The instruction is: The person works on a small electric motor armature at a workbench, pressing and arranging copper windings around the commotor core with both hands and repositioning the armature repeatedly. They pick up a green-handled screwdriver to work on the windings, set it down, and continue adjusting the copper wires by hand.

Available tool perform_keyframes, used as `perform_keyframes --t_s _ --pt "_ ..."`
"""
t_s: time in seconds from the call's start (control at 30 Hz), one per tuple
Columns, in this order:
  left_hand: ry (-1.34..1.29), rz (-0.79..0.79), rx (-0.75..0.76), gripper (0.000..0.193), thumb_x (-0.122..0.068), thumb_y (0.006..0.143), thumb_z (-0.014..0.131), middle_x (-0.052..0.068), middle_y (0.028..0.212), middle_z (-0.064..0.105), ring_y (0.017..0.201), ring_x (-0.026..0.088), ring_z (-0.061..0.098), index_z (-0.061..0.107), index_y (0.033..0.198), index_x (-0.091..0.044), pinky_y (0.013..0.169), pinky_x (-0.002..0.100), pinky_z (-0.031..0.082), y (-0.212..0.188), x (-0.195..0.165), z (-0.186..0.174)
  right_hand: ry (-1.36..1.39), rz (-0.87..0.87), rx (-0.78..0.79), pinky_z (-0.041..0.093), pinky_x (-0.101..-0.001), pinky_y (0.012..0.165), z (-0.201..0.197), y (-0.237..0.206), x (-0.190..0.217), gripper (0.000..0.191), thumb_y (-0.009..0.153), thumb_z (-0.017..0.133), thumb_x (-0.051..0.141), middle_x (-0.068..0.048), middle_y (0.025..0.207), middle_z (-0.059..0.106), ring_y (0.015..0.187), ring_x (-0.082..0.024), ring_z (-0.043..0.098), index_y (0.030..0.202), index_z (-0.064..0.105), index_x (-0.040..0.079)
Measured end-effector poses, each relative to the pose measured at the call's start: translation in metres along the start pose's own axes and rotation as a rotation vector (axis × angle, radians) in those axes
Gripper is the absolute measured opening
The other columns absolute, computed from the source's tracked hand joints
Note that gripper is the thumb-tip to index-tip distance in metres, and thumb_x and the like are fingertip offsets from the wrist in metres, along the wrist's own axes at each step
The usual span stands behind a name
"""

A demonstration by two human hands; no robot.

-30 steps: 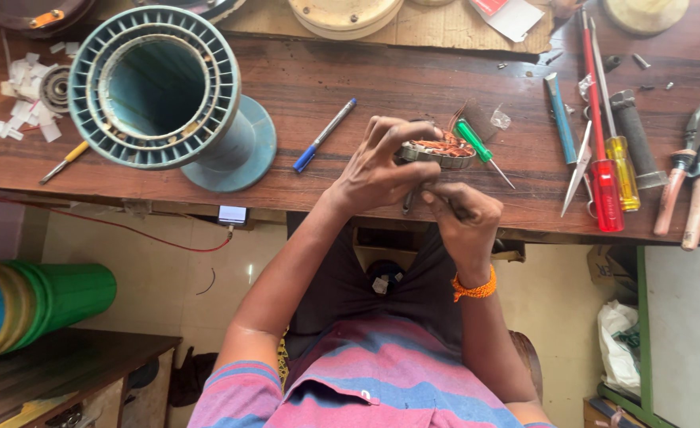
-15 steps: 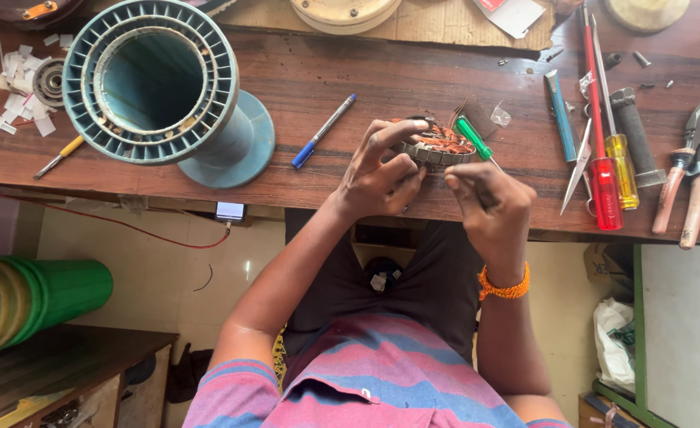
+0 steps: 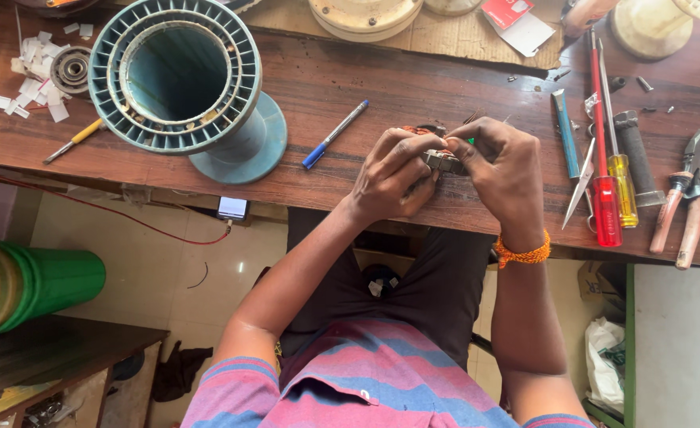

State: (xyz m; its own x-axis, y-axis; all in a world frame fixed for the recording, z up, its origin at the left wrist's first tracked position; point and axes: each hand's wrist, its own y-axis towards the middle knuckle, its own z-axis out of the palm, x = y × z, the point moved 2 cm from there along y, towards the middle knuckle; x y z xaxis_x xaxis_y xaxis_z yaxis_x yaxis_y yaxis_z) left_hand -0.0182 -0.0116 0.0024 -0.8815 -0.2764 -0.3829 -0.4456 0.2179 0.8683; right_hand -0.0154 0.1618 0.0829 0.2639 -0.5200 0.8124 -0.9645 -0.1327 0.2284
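Dark wooden bench [image 3: 382,87] across upper frame. Centre: left hand [image 3: 393,174] and right hand [image 3: 504,170] both closed around small copper-wound coil [image 3: 443,161], fingers pinching it. Blue pen [image 3: 334,135] just left; screwdrivers [image 3: 608,182] right; teal ribbed drum [image 3: 179,75] upper left

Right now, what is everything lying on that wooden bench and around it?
Ribbed teal metal motor housing: one, bench left.
Blue pen: one, bench middle.
Small metal part wound with copper wire: one, grey and orange, between both hands.
Red-handled screwdriver: one, bench right.
Yellow-handled screwdriver: one, beside the red one.
Pliers: two, pinkish handles, far right.
White paper scraps: several, far left.
Green drum: one, floor left.
Left hand: holds the part.
Right hand: on the part, orange wristband.
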Motion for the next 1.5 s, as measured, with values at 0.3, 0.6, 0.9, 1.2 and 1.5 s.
perform_keyframes --t_s 0.3,0.6,0.9,1.2,1.5 --pt "-0.008 0.066 -0.007 0.016 -0.006 0.084 0.079 0.008 0.134 0.051 0.118 0.028 0.055 0.067 0.094 -0.007 0.101 0.044 0.054 -0.004 0.003 0.004 0.039 -0.011 0.063 0.053 -0.0252 0.066 -0.004 0.003 -0.004 0.008 0.097 0.074 0.001 -0.007 0.084 0.073 0.077 -0.008 0.066 0.103 0.074 -0.004" --pt "0.067 0.037 0.116 0.043 -0.015 0.089 0.086 0.001 0.14 0.059 0.121 0.028 0.055 0.053 0.117 -0.014 0.104 0.044 0.048 -0.003 0.004 0.009 -0.037 0.027 -0.003 0.052 -0.024 0.062 -0.003 0.019 -0.02 0.009 0.096 0.073 0.006 -0.002 0.081 0.074 0.072 -0.003 0.066 0.102 0.076 0.0" --pt "-0.18 -0.177 0.302 0.054 -0.009 0.082 0.085 0.001 0.125 0.066 0.113 0.027 0.057 0.058 0.128 -0.015 0.103 0.042 0.05 0.024 0.01 -0.01 0.121 0.154 -0.154 0.051 -0.0213 0.068 -0.027 -0.019 -0.026 0.01 0.098 0.078 0.008 0.0 0.09 0.075 0.079 -0.005 0.067 0.106 0.076 0.002" --pt "-0.271 -0.284 0.528 0.038 -0.012 0.079 0.084 -0.004 0.112 0.067 0.103 0.023 0.057 0.065 0.112 -0.015 0.097 0.039 0.051 0.052 0.013 -0.022 -0.005 0.146 -0.161 0.036 -0.0215 0.056 -0.004 -0.065 -0.021 0.006 0.095 0.08 0.002 0.001 0.069 0.058 0.063 -0.002 0.045 0.1 0.076 0.001" --pt "-0.102 -0.066 0.445 0.043 -0.01 0.084 0.076 -0.004 0.127 0.065 0.11 0.025 0.055 0.061 0.123 -0.02 0.104 0.04 0.047 0.039 0.016 -0.01 0.098 -0.134 -0.234 0.047 -0.0218 0.061 0.039 -0.065 -0.044 0.01 0.093 0.079 -0.002 -0.005 0.084 0.074 0.068 -0.003 0.059 0.101 0.072 0.0"
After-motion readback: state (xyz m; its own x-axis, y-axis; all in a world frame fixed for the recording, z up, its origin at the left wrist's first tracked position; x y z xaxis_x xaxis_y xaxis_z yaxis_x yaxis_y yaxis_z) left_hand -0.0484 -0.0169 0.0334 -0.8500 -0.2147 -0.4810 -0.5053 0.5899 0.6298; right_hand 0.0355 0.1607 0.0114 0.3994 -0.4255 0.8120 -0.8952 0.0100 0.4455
